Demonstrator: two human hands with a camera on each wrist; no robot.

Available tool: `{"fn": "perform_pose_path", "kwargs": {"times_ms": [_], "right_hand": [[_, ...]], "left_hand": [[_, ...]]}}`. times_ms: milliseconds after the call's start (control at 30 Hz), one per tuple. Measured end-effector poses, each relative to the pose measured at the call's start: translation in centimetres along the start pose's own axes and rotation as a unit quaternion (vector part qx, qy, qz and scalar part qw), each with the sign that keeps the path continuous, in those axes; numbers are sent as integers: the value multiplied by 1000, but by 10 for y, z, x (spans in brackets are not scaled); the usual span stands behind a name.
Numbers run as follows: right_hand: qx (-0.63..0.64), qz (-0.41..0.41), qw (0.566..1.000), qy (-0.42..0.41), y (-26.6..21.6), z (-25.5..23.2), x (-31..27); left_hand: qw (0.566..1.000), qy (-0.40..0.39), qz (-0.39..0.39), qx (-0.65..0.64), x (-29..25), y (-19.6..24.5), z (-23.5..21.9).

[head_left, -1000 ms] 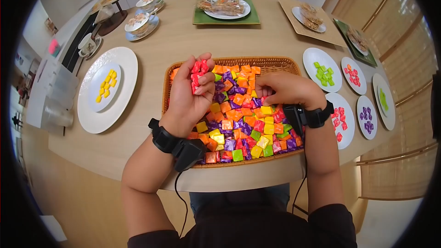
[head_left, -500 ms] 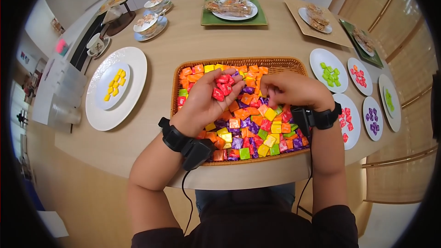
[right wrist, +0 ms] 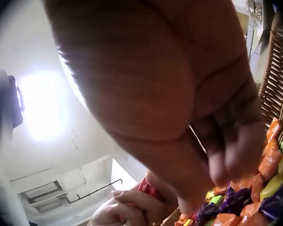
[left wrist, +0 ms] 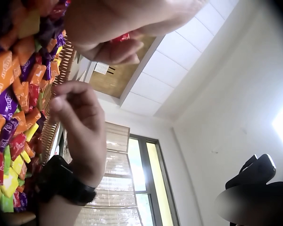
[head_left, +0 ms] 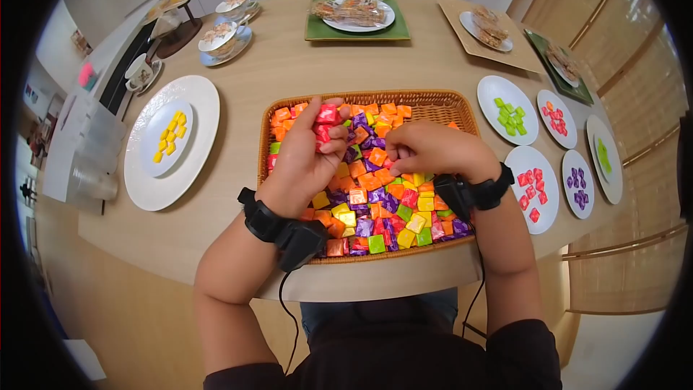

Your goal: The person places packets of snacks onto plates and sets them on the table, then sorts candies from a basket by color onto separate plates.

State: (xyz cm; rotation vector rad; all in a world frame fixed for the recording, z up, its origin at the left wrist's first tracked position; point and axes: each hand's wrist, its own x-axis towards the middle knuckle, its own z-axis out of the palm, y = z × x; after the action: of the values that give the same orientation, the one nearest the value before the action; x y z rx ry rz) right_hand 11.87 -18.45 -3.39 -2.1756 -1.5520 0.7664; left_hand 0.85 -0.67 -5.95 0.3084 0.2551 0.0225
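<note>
In the head view the left hand (head_left: 303, 155), palm up over the left part of the wicker basket (head_left: 462, 110), holds several red candies (head_left: 326, 114) in curled fingers. Red also shows between its fingers in the left wrist view. The right hand (head_left: 437, 148) hovers palm down above the mixed wrapped candies (head_left: 372, 179), just right of the left hand. From the left wrist, the right hand (left wrist: 85, 127) shows thumb and forefinger bent towards each other with a small gap, and no candy is visible between them.
White plates of green (head_left: 509, 112), red (head_left: 530, 191) and purple candies (head_left: 576, 188) stand to the right. Yellow candies lie on a small plate inside a large one (head_left: 201, 152) at left. Cups and a green tray (head_left: 314, 30) are farther back.
The right hand has moved left over the candies, closer to the left hand. The left hand's fingers have curled further round the red candies than half a second ago.
</note>
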Motion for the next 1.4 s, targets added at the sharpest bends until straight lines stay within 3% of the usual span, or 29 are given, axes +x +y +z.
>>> {"fn": "perform_pose_path", "kwargs": {"times_ms": [67,133,167,200,267,333,400,433,500,667,733,767,800,867,900,933,1000,1033,1133,1167,1233,1267,1333,1400], "right_hand": [[-7,-10,1000,8,0,3,1],[-30,-48,998,34,5,8,2],[-56,-49,996,43,5,8,2],[-56,-42,996,52,4,5,1],[5,-41,998,51,-2,-5,-1],[37,-52,996,68,1,-9,0],[168,-155,947,226,-4,-10,3],[163,-149,945,241,-6,-10,4],[292,-184,898,272,-12,-8,6],[231,-139,912,309,-7,0,10],[242,-126,910,313,-3,8,21],[348,-67,894,276,-5,12,26],[449,-7,863,233,-7,17,29],[570,2,814,108,-19,21,26],[631,-8,775,31,-20,28,31],[691,12,723,9,-27,33,32],[738,35,674,-18,-23,46,47],[751,18,660,-13,-25,45,43],[780,29,625,26,-30,49,42],[792,49,608,36,-22,52,48],[817,77,566,82,-18,52,57],[816,74,566,90,-17,49,55],[819,69,564,80,-22,38,45],[815,54,568,104,-21,27,40]], "left_hand": [[1000,-12,-3,7,0,1,-1],[999,39,6,10,-2,-3,4],[999,-27,-29,5,1,0,-4],[999,-32,-38,11,1,-1,-4],[997,47,-19,50,-1,-4,3],[998,-1,-42,55,1,-3,-7],[994,27,-39,94,1,-6,0],[994,19,-66,80,1,-7,2],[991,11,-79,105,-3,-11,8],[991,-12,-112,74,-6,-8,12],[996,-28,-46,74,-1,-4,3],[989,3,23,145,-4,-6,7],[988,-3,23,152,-6,-8,12],[925,-31,184,331,-12,-13,22],[898,-1,225,378,-16,-19,30],[896,-12,225,383,-16,-23,32],[727,-32,301,616,-18,-27,32],[719,-48,287,631,-16,-28,26],[623,-104,281,723,-12,-25,13],[620,-115,282,723,-15,-28,18],[695,-109,223,675,-26,-36,30],[693,-117,223,675,-24,-36,31],[750,-145,247,597,-20,-35,28],[756,-151,243,589,-22,-33,29]]}}
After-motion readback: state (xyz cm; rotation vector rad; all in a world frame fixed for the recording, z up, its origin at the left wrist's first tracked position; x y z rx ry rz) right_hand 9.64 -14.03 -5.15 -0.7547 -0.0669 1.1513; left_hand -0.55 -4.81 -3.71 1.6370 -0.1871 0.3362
